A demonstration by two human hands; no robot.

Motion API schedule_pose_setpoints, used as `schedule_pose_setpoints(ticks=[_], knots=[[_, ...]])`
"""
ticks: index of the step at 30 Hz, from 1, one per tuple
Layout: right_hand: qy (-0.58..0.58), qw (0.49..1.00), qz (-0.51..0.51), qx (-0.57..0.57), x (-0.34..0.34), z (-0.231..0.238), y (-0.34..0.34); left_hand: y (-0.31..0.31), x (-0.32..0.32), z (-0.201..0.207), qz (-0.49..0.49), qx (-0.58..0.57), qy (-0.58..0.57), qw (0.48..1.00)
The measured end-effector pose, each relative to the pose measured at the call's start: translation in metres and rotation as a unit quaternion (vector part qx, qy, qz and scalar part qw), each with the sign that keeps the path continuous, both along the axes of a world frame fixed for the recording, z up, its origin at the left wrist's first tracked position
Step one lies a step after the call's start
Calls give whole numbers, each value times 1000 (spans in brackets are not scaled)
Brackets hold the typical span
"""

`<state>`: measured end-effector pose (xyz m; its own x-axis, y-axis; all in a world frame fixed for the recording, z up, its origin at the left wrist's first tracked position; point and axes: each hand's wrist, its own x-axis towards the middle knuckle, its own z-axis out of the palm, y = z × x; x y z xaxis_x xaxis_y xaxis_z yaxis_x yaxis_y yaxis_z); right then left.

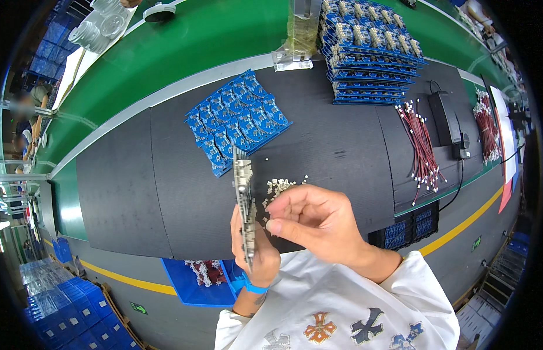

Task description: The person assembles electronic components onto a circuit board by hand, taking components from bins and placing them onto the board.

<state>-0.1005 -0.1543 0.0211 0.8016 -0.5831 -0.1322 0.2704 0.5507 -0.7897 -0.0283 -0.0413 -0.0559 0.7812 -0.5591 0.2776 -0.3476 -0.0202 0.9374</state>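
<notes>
My left hand [263, 251], with a blue band [248, 284] at its wrist, grips a circuit board panel [244, 204] turned nearly edge-on. Pale connectors stick out along the panel's side. Beside it, my right hand [318, 219] has its thumb and fingers curled in a pinch close to the panel. Anything between those fingertips is too small to make out. Just beyond my right hand, a loose heap of small white connectors [278, 186] lies on the black work mat [324, 151]. Farther back lie flat blue circuit board panels [236, 119], partly behind the held one.
A tall stack of blue circuit boards [370, 58] stands at the back right, next to a taped post [303, 29]. Red wire bundles [422, 149] and a black power adapter [445, 116] lie on the right. A blue bin [193, 291] sits below the near edge.
</notes>
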Motion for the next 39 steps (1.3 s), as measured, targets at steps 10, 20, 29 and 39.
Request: schedule_pose_setpoints(ticks=[10, 20, 29, 39], knots=[[145, 956, -140, -215, -4, -66, -6, -2, 7, 21, 2, -95, 142, 985], [-88, 964, -77, 239, -9, -59, 30, -15, -5, 49, -243, 82, -269, 928], [-60, 987, -145, 20, -11, -58, 1, -15, 12, 71, -280, 89, -135, 946], [172, 973, 13, -156, -82, 3, -75, -21, 37, 66, -314, -56, 513, 797]])
